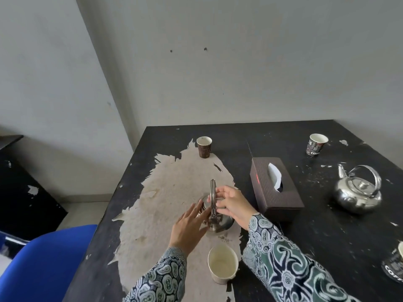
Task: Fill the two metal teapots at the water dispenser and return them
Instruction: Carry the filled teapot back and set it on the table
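Peeling black table: both hands on near teapot at lower centre, right hand pinching handle, left hand spread alongside, second teapot right; looks like pickup, next lift.

plain grey walls met in a corner; worn black table with peeling top, blue chair beside it.

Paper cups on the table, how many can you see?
4. One brown cup at the far left of the table, one black cup at the far right, one white cup nearest, between the sleeves, and one black cup cut off at the right edge.
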`<state>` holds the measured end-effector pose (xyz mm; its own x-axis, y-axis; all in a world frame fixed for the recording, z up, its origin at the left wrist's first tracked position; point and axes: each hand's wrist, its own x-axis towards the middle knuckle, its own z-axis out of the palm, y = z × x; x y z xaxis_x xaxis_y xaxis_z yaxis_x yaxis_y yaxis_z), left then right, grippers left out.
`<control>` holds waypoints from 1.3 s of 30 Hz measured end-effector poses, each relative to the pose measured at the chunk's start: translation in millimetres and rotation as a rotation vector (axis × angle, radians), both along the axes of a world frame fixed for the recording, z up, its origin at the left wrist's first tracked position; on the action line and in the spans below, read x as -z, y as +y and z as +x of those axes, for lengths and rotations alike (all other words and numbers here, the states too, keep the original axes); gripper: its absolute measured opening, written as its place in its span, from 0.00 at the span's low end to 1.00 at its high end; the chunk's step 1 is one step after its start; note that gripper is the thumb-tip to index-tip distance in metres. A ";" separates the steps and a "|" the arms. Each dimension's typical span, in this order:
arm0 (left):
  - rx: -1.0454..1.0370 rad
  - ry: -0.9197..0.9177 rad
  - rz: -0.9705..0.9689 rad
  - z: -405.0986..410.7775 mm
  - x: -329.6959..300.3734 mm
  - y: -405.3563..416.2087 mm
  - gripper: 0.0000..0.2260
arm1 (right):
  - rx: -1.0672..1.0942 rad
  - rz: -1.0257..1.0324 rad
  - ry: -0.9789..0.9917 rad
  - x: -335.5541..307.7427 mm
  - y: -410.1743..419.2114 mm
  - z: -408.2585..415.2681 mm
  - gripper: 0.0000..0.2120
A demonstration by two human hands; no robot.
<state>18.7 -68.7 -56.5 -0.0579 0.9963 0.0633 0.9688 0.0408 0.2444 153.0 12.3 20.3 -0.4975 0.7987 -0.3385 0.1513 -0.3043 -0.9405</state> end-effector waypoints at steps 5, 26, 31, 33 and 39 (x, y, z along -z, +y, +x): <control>-0.034 -0.005 0.050 5.7 18.6 6.3 0.29 | -0.026 0.188 -0.002 30.2 8.8 4.0 0.18; -0.057 -0.059 0.103 -11.1 33.5 60.3 0.34 | -0.221 0.772 -0.568 85.3 71.3 -8.5 0.23; -0.036 0.091 -0.088 -18.1 11.6 53.8 0.33 | -0.253 0.652 -0.543 73.3 66.5 -5.0 0.24; -0.053 0.101 -0.147 -26.2 -0.7 46.6 0.33 | -0.270 0.591 -0.533 67.0 62.4 1.5 0.24; -0.174 0.061 -0.271 -56.5 -35.3 11.8 0.26 | -0.336 0.431 -0.666 44.7 46.8 38.7 0.15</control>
